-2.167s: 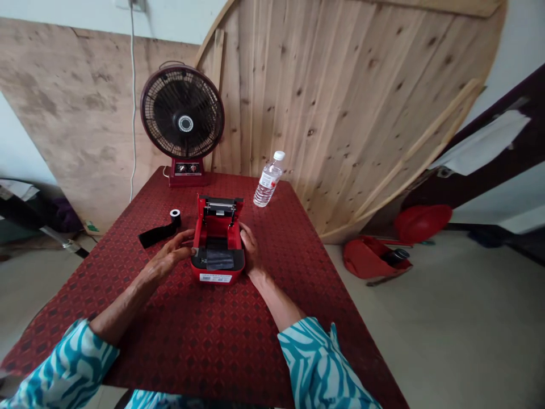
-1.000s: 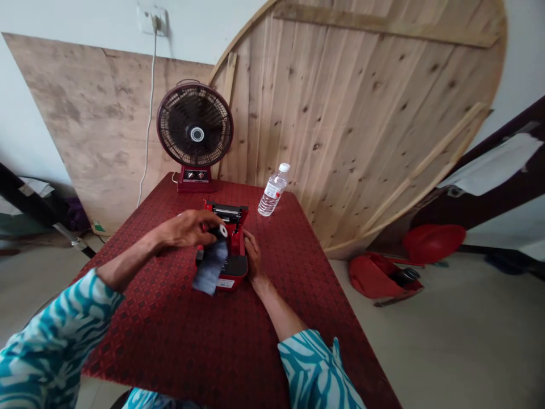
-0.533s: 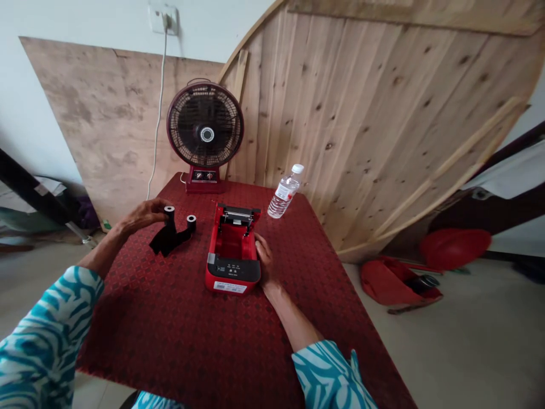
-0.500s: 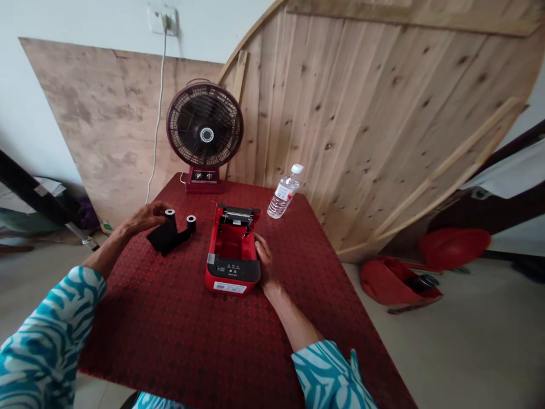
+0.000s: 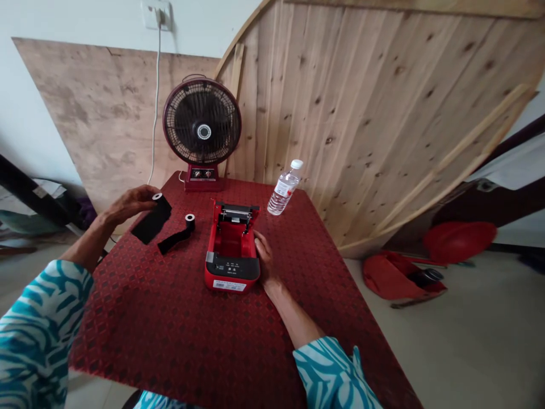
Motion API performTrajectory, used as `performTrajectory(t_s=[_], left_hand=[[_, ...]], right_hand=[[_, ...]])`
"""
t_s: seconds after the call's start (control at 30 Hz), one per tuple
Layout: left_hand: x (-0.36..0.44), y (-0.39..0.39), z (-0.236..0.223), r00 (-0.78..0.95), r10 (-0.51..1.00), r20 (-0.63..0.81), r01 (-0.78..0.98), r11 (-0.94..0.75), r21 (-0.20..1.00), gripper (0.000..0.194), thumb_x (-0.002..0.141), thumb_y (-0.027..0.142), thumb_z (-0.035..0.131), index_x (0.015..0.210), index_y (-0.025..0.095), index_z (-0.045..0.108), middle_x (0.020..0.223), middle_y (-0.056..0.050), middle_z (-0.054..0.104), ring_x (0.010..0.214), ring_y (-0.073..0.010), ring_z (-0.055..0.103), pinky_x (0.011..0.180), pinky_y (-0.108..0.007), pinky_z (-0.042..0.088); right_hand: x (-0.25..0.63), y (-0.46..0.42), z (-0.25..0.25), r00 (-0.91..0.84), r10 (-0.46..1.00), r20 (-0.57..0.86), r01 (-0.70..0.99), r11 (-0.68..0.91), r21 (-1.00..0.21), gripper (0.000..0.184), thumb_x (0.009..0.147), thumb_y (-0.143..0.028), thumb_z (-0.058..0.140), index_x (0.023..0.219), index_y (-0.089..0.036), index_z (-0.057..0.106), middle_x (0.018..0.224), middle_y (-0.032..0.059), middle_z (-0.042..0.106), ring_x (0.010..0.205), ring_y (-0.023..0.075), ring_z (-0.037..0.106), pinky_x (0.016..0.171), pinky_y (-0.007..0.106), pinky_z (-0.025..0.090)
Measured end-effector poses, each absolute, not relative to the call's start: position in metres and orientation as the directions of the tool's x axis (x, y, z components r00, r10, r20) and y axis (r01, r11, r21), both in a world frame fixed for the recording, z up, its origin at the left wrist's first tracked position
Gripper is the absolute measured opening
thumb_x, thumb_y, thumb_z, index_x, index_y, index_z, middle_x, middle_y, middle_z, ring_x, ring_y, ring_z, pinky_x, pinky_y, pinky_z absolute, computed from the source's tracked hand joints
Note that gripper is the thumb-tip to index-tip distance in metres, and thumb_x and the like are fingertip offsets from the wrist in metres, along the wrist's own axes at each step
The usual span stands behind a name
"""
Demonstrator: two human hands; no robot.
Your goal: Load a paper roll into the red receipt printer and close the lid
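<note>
1. Head view: left hand (image 5: 135, 203) has its fingers pinched around a black roll (image 5: 161, 209) — core close to upright, strip hanging toward the wearer.
2. Red printer (image 5: 233, 250) sits off to that grip's right, lid up, second roll (image 5: 190, 224) between. Right hand (image 5: 264, 258) is nearer, touching its side; can't tell if it's gripping.
3. Boxy smooth plastic, matte strips, white ring cores, diamond-patterned tablecloth (image 5: 179, 324).

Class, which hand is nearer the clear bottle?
Right. The right hand is in front of the clear bottle, beside the red machine; the left hand is farther off, left of that machine.
</note>
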State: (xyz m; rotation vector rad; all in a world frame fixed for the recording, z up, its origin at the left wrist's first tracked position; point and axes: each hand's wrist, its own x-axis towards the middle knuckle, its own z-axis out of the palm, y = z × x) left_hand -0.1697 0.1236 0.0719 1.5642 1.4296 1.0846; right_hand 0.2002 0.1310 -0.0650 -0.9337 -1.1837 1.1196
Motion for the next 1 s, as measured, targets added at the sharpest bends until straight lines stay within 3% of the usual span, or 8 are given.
performTrajectory(t_s=[0.2,0.47,0.6,0.7,0.77,0.83,0.93,1.0], left_hand=[[-0.193,0.126,0.085,0.019,0.993,0.117,0.433,-0.113,0.894,0.037,0.057,0.033,0.079,0.088,0.022,0.063,0.086,-0.002,0.072,0.083,-0.0206,0.067,0.08,-0.033,0.053],[-0.175,0.151,0.009,0.131,0.991,0.039,0.6,-0.11,0.793,0.03,0.058,0.039,0.067,0.08,0.021,0.057,0.077,0.0,0.069,0.078,-0.0216,0.066,0.071,-0.033,0.053],[-0.174,0.156,-0.003,0.119,0.992,0.03,0.642,-0.1,0.76,0.033,0.061,0.04,0.066,0.087,0.021,0.061,0.083,-0.002,0.07,0.085,-0.0239,0.067,0.076,-0.036,0.053],[-0.177,0.157,0.005,0.114,0.993,0.03,0.666,-0.099,0.739,0.046,0.065,0.043,0.064,0.105,0.02,0.062,0.102,-0.007,0.071,0.098,-0.0265,0.065,0.083,-0.038,0.053],[-0.173,0.157,0.012,0.125,0.991,0.038,0.721,-0.117,0.683,0.051,0.071,0.045,0.059,0.116,0.022,0.06,0.119,-0.008,0.067,0.11,-0.0281,0.061,0.091,-0.038,0.05],[-0.163,0.158,0.018,0.154,0.987,0.033,0.821,-0.147,0.551,0.051,0.075,0.043,0.054,0.122,0.023,0.06,0.128,-0.007,0.064,0.117,-0.0287,0.057,0.098,-0.038,0.045],[-0.142,0.161,0.023,0.196,0.98,0.02,0.91,-0.19,0.369,0.051,0.072,0.036,0.057,0.121,0.022,0.063,0.127,-0.009,0.064,0.12,-0.0306,0.055,0.106,-0.043,0.036],[-0.13,0.164,0.024,0.213,0.977,0.027,0.916,-0.209,0.343,0.048,0.069,0.033,0.06,0.116,0.023,0.066,0.12,-0.009,0.068,0.118,-0.0313,0.056,0.108,-0.046,0.03]], right_hand=[[0.202,0.132,-0.068,0.01,0.977,0.212,-0.146,0.211,-0.967,0.034,0.082,-0.043,0.053,0.109,-0.027,0.066,0.12,0.0034,0.067,0.115,0.0223,0.058,0.103,0.042,0.04],[0.202,0.131,-0.067,0.001,0.982,0.19,-0.171,0.187,-0.967,0.034,0.081,-0.044,0.054,0.109,-0.027,0.066,0.119,0.003,0.067,0.113,0.0222,0.058,0.101,0.041,0.041],[0.202,0.131,-0.065,0.008,0.981,0.195,-0.159,0.194,-0.968,0.034,0.081,-0.044,0.054,0.108,-0.026,0.066,0.117,0.0034,0.069,0.111,0.0226,0.06,0.099,0.041,0.043],[0.201,0.131,-0.065,0.008,0.981,0.193,-0.156,0.192,-0.969,0.034,0.081,-0.044,0.054,0.108,-0.026,0.066,0.117,0.0032,0.068,0.112,0.0223,0.06,0.1,0.041,0.042],[0.202,0.131,-0.064,0.005,0.981,0.193,-0.151,0.191,-0.97,0.035,0.081,-0.044,0.054,0.109,-0.026,0.066,0.118,0.0034,0.068,0.113,0.0222,0.059,0.101,0.041,0.042],[0.202,0.131,-0.065,0.001,0.98,0.199,-0.146,0.197,-0.97,0.035,0.081,-0.044,0.054,0.109,-0.026,0.066,0.12,0.0037,0.067,0.114,0.022,0.058,0.102,0.04,0.041],[0.201,0.131,-0.065,0.01,0.98,0.197,-0.154,0.196,-0.968,0.035,0.081,-0.044,0.054,0.109,-0.026,0.066,0.12,0.0034,0.067,0.115,0.0219,0.058,0.102,0.04,0.041],[0.201,0.131,-0.065,0.015,0.982,0.19,-0.163,0.19,-0.968,0.035,0.081,-0.044,0.054,0.109,-0.026,0.066,0.119,0.0029,0.068,0.114,0.0218,0.058,0.102,0.04,0.041]])
